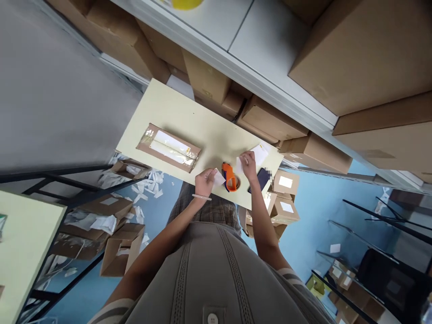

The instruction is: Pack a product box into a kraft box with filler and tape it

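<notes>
My left hand is closed on a small white slip of paper at the table's near edge. A second white slip is pinched in my right hand, a short way to the right. Between the hands lies an orange tape dispenser with blue parts. Beyond my right hand rest white label sheets, and a dark phone lies beside my right wrist. To the left sits a flat brown carton, taped with clear tape over a white label.
The pale table stands against shelving packed with cardboard boxes. Labelled cartons are stacked off its right end. Open boxes and scattered paper scraps cover the floor at left. A second table is at far left.
</notes>
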A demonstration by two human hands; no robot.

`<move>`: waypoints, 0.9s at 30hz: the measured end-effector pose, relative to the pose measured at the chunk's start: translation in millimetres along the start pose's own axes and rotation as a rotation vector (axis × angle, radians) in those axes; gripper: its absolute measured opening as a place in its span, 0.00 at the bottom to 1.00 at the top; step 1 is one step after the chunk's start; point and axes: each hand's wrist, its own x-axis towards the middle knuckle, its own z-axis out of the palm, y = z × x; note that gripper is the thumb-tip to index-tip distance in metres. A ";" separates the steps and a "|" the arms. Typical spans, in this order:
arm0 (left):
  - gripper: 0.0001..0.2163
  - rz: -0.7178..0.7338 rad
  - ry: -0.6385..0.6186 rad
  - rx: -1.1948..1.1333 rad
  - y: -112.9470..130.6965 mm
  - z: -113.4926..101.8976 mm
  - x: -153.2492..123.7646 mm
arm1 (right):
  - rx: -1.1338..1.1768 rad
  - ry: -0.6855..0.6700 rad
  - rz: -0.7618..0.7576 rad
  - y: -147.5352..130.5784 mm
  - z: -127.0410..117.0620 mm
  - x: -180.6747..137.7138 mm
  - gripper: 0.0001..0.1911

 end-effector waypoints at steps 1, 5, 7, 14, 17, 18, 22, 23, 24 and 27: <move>0.17 -0.004 0.008 -0.002 -4.5 -12.3 -5.1 | 0.003 -0.015 -0.016 1.2 -3.2 1.6 0.12; 0.14 -0.076 0.156 0.028 -40.4 -83.8 -21.4 | -0.006 -0.013 -0.030 -1.4 -7.2 1.0 0.13; 0.13 -0.184 0.334 0.072 -67.1 -130.3 -23.7 | -0.021 0.007 -0.015 -4.9 -5.2 -1.7 0.13; 0.08 -0.477 0.847 0.179 -152.6 -265.3 -11.5 | -0.164 0.053 -0.014 -15.1 -2.6 -7.5 0.15; 0.07 -0.530 0.832 0.144 -173.8 -284.7 -3.2 | -0.186 0.062 -0.022 -17.7 -4.6 -6.2 0.16; 0.06 -0.541 0.819 0.128 -179.2 -287.7 0.1 | -0.188 0.072 -0.028 -18.6 -5.1 -5.3 0.16; 0.10 -0.575 0.844 0.149 -194.7 -295.2 11.5 | -0.218 0.088 -0.058 -23.9 -6.4 -2.5 0.16; 0.11 -0.581 0.868 0.174 -197.1 -297.2 13.1 | -0.225 0.091 -0.067 -25.5 -6.4 -2.2 0.16; 0.11 -0.589 0.886 0.194 -198.9 -299.4 14.1 | -0.228 0.096 -0.073 -27.2 -6.4 -2.2 0.16; 0.10 -0.613 0.857 0.168 -201.6 -305.2 14.4 | -0.215 0.105 -0.067 -31.8 -5.2 -3.3 0.15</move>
